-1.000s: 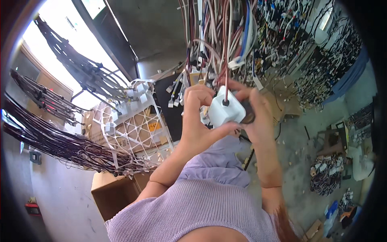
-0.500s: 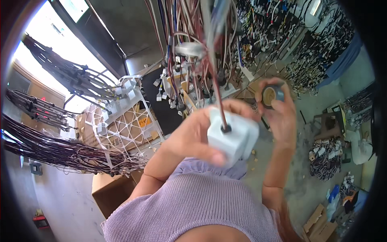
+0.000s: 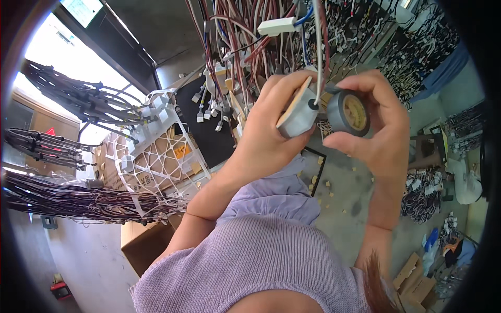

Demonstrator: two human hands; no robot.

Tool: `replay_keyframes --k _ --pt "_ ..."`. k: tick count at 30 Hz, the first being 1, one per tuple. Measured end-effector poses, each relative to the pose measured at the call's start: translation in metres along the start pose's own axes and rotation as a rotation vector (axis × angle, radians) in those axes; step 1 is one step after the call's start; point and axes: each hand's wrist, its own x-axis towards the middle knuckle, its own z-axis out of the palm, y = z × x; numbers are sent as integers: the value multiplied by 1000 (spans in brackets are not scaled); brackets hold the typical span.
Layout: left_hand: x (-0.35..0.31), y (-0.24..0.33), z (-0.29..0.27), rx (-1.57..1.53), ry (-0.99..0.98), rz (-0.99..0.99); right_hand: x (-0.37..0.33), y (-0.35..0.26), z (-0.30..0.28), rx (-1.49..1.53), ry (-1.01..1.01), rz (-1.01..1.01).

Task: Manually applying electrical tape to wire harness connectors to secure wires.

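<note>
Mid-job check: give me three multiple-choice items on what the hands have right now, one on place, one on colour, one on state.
1. Where is the roll of tape?
A. in the right hand
B. on the floor
C. in the white crate

2. What colour is the block in the left hand?
A. red
B. pale grey-white
C. green

3. How is the thin cable placed?
A. lying coiled on the floor
B. cut in two
C. running down into the block's top

Answers: 1 A, the right fingers ring the roll. 2 B, its faces show pale grey-white. 3 C, the cable drops from the hanging bundle into a dark hole in the block.
</note>
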Motion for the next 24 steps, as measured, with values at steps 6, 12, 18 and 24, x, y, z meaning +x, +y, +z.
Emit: replay_keyframes --k 6,12,18,24 --pt "6 4 -5 38 -13 40 24 -4 -14 -123 -379 -56" --pt "1 -1 0 -127 72 -43 36 -6 -20 -175 -551 -169" --pt "7 -7 6 240 263 178 9 -32 4 44 -350 161" --pt "-5 11 -9 -746 -167 -421 24 -50 7 315 -370 422"
